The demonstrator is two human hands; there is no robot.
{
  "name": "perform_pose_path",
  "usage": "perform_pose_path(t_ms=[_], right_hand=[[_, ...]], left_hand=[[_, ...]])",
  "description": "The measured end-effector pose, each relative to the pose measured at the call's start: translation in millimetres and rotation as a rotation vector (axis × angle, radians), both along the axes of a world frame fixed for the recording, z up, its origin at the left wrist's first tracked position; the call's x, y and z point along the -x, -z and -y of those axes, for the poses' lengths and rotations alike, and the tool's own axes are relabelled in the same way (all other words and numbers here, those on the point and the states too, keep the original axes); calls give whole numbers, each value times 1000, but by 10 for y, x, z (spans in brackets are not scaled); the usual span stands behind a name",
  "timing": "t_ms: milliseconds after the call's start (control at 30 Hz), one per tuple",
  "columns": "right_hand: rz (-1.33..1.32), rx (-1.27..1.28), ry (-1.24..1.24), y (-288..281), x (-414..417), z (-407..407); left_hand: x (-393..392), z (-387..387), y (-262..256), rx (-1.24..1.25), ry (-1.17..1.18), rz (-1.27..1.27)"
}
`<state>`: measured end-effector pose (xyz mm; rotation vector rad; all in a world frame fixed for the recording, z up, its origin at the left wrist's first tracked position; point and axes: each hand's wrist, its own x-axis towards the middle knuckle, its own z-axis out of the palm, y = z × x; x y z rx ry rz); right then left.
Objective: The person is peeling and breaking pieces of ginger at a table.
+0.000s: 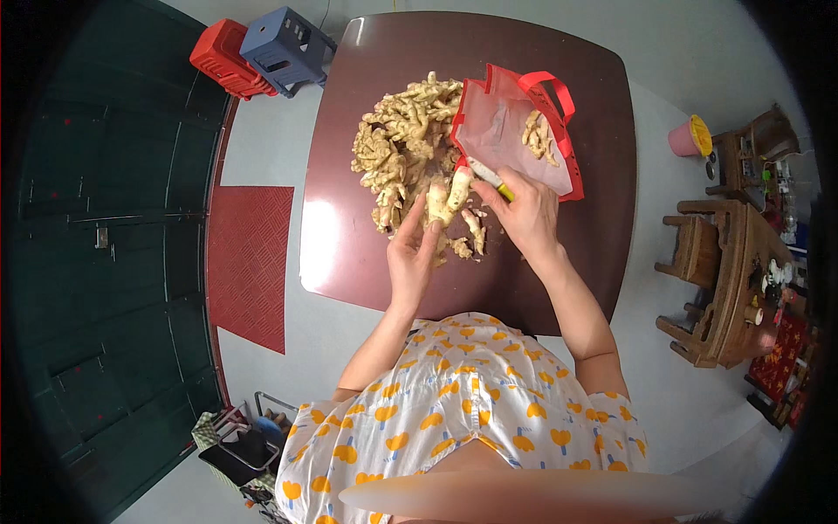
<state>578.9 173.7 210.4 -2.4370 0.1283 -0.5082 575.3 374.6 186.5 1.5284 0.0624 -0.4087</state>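
My left hand [414,252] holds a branched piece of ginger root [445,203] by its lower end. In my right hand [527,209] is a small knife [485,173] with a yellow-green handle; its whitish blade points up and left, beside the ginger's upper tip, and my fingertips are close to that tip. Whether they touch it I cannot tell. Beyond my left hand lies a large heap of ginger [419,118]. Small broken pieces [474,230] lie between my hands. A red-trimmed bag [501,124] lies right of the heap, with some ginger [538,136] on it or inside.
All this rests on a dark brown table [393,275]. Red [229,59] and blue [285,49] plastic stools stand beyond its left corner. A red mat [252,262] lies left on the floor. Wooden furniture [727,281] and a pink bin [686,139] stand at the right.
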Motion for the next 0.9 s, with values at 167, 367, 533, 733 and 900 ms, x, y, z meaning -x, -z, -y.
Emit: perform_pose_path(t_ms=[167,367,533,733,900], right_hand=[[-15,1,26,-17,-15,-1],[-5,-39,51,-28,9,-58],[-39,-90,45,-40,-2,-87],[-75,-122,55,-39,-4,-120],[-6,-41,47,65,-9,-136]], left_hand=[[23,12,69,-119,-5,149],[32,66,-63,-2,25,-37],[63,89,-86,22,-33,29],[103,92,-108,-243,-52,191],[151,95,153,-411,-84,486]])
